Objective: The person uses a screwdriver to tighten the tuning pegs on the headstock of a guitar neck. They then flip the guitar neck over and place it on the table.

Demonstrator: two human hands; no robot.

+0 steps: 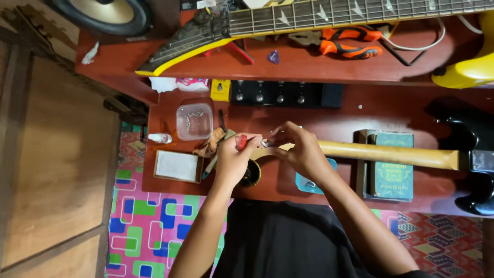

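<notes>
Guitar neck (381, 153) lying flat across the counter (329, 110), long axis running left to right, headstock end (265, 150) pointing left toward both hands, black body (471, 149) far off to the right. Propped on a green book (393, 164) under its middle. Left hand (234, 159) at the headstock tip, fingers closed round a red-handled tool (241, 142) aimed right at the small metal part there. Right hand (301, 149) just right of that tip, fingers pinched together on the headstock edge. Left hand nearer the tip. Beyond the neck, a clear plastic box (194, 121); farther still, orange pliers (347, 44) and a second guitar's neck (319, 15).
</notes>
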